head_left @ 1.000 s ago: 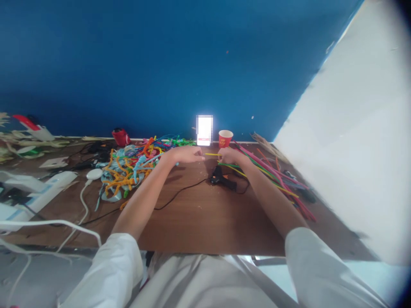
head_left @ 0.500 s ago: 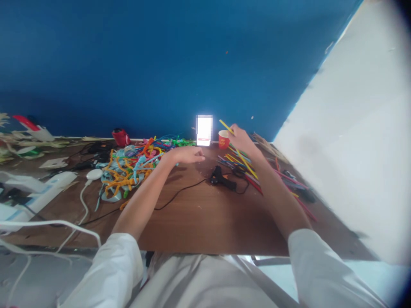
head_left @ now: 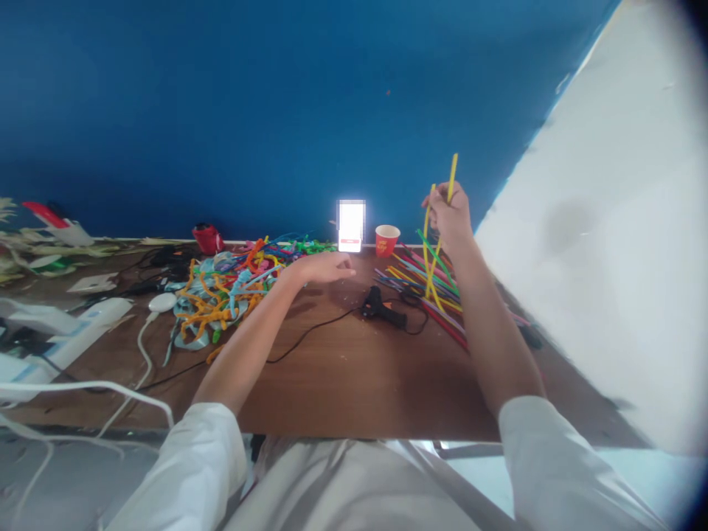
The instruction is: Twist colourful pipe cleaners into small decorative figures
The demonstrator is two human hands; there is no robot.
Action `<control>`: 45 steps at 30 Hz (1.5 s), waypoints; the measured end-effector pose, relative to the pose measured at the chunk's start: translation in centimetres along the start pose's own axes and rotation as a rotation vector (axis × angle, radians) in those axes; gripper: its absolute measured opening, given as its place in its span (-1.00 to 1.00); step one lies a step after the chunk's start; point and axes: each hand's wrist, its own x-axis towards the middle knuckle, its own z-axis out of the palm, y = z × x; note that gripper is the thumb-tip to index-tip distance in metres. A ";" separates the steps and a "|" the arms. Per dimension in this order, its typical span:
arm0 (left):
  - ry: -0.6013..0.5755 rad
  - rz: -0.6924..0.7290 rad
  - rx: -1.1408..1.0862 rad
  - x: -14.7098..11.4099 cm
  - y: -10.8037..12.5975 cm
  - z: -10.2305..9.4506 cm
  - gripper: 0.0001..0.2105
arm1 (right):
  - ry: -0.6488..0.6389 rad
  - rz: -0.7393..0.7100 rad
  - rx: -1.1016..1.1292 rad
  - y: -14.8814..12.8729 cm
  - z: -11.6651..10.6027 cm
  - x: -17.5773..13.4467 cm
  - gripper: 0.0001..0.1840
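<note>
My right hand point(head_left: 452, 212) is raised above the right side of the table, its fingers closed on yellow pipe cleaners point(head_left: 454, 171). One sticks up past the hand; yellow lengths also hang down towards the loose pipe cleaners point(head_left: 450, 324) of several colours lying below. Low over the middle of the table is my left hand point(head_left: 326, 268), fingers loosely bent and thumb apart, with nothing visible in it. A lit phone point(head_left: 350, 225) stands just behind it, and a red paper cup point(head_left: 387, 242) is between the two hands at the back.
A black glue gun point(head_left: 383, 310) with its cord lies mid-table. Left of it is a tangled heap of bent pipe cleaners point(head_left: 210, 299). Further left are a white charger point(head_left: 162, 302), a power strip point(head_left: 99, 324) and cables. A blue wall point(head_left: 248, 110) closes the back, a white wall the right.
My right hand has moved up and to the right, away from the cup, with the yellow pipe cleaners now more upright. My left hand has stayed almost still.
</note>
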 end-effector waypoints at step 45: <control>0.255 0.378 -0.381 -3.2 6.2 -1.0 -0.64 | 0.022 -0.179 0.290 -11.7 6.8 -7.5 -0.63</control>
